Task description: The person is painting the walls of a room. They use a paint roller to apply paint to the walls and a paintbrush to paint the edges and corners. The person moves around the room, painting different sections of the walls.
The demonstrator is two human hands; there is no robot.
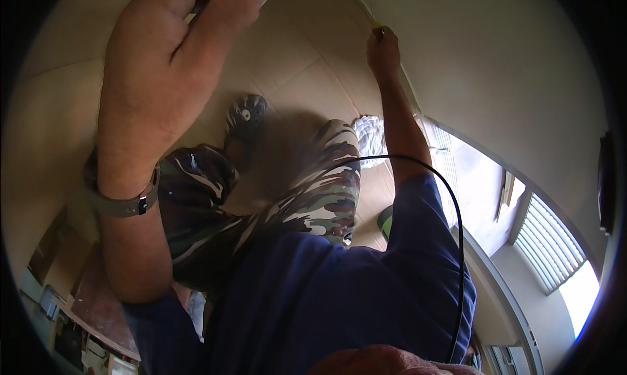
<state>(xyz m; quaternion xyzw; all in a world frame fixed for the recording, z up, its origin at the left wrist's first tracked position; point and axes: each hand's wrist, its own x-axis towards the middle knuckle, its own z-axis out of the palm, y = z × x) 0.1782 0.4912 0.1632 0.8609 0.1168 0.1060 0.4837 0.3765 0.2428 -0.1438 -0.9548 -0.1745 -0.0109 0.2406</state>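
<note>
My left hand [147, 88] is raised close at the upper left, a strap with a buckle [124, 204] round its wrist. Its thumb and fingers bend together at the top edge, where the picture cuts them off. A dark bit shows between them, too little to name. Farther off, at the top right of centre, my right hand [384, 50] is closed round thin, pale yellowish strands [373, 13]. They run up from the fist and out of the picture, along the line where the wall meets the tan floor.
A pale wall [496, 68] curves along the right, with a bright opening and a slatted shutter [550, 242] lower down. Crumpled silvery plastic [370, 140] lies by my knee. A black cable [457, 212] loops over my right arm. A brown wooden surface [108, 306] stands lower left.
</note>
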